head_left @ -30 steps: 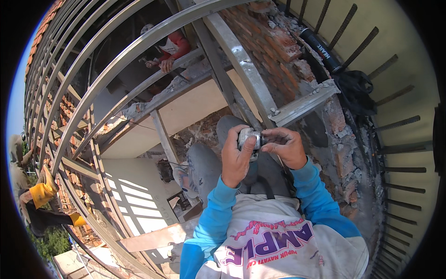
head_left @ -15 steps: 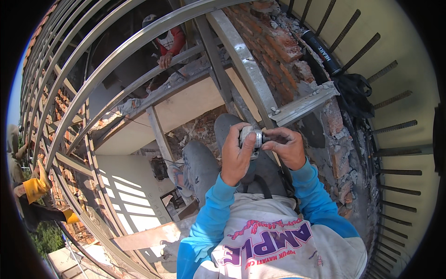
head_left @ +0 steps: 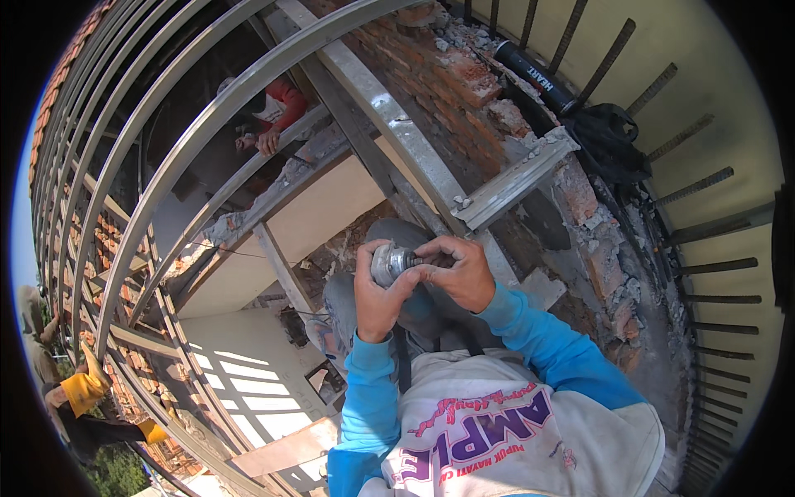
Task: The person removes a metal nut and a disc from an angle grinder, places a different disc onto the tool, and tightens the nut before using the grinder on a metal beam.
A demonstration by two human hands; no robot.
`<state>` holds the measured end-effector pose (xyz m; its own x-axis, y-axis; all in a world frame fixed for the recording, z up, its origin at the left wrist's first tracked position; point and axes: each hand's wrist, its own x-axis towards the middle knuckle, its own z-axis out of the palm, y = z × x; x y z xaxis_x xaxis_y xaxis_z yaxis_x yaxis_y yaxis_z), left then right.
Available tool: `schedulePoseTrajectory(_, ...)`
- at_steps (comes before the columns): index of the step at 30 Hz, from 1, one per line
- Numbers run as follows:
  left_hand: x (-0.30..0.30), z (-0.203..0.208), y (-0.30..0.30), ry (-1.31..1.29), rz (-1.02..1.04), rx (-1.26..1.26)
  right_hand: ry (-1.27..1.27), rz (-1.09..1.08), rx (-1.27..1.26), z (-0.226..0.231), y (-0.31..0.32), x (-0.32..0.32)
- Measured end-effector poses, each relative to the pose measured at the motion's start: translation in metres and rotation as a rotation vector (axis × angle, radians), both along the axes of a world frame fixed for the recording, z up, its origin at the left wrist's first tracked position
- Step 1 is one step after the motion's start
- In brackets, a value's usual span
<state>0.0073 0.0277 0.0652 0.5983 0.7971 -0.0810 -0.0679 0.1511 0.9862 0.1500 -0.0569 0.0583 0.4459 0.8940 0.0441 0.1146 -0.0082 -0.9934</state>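
Above my lap, my left hand (head_left: 377,294) is wrapped round a silver-grey, rounded metal tool head (head_left: 396,263), which looks like the head of an angle grinder. Fingers and thumb of my right hand (head_left: 460,272) pinch a short dark piece at its right end. How that piece joins the metal is hidden by the fingertips. My grey-trousered knees are just beneath, and the rest of the tool cannot be made out.
A metal beam (head_left: 389,112) and broken brickwork (head_left: 592,215) lie ahead and right. Rebar (head_left: 609,62) juts out near a black cylinder (head_left: 534,77) and black bag (head_left: 609,149). Ahead is a co-worker's hand (head_left: 267,141); at left, a yellow-gloved person (head_left: 85,389). A lower level shows between beams.
Both hands and the metal tool head have shifted left in the picture, and the tool head has turned a little. The view has swung slightly. The co-worker ahead has leaned lower.
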Motion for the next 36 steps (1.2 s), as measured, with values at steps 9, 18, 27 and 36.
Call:
schedulePoseTrajectory(9,-0.014,-0.038,0.041,0.002,0.015,-0.055,-0.425,-0.054,0.256,-0.024,0.037,-0.026)
schedulePoseTrajectory(18,-0.001,-0.104,0.072,-0.259,-0.197,-0.378,-0.414,-0.079,0.177,-0.038,0.043,-0.027)
schedulePoseTrajectory(27,0.046,-0.134,0.056,-0.317,-0.363,-0.511,-0.104,-0.370,0.117,-0.003,-0.061,0.111)
schedulePoseTrajectory(36,0.039,-0.134,0.056,-0.236,-0.295,-0.489,-0.815,-0.924,-0.144,-0.030,-0.111,0.316)
